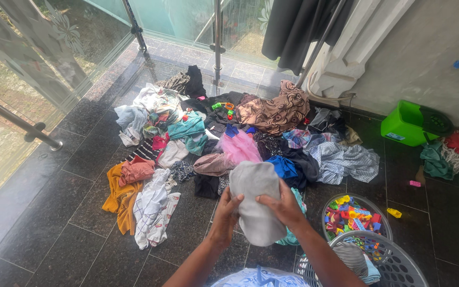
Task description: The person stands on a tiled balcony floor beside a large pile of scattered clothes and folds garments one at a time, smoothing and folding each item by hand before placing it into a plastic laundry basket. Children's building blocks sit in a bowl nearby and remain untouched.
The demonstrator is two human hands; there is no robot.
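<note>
Left hand [226, 212] and right hand [282, 206] both pinch a grey cloth [254, 202] at lower centre of the frame, above a clothes pile [213, 138]; toy bowl [357, 219] sits lower right

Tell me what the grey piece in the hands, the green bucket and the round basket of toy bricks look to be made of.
Grey piece, held by left hand and right hand: soft matte cloth, probably a knit; it folds and drapes.
Green bucket: rigid, smooth moulded plastic with a slight sheen.
Basket: likely pale plastic; a perforated wall shows.
</note>
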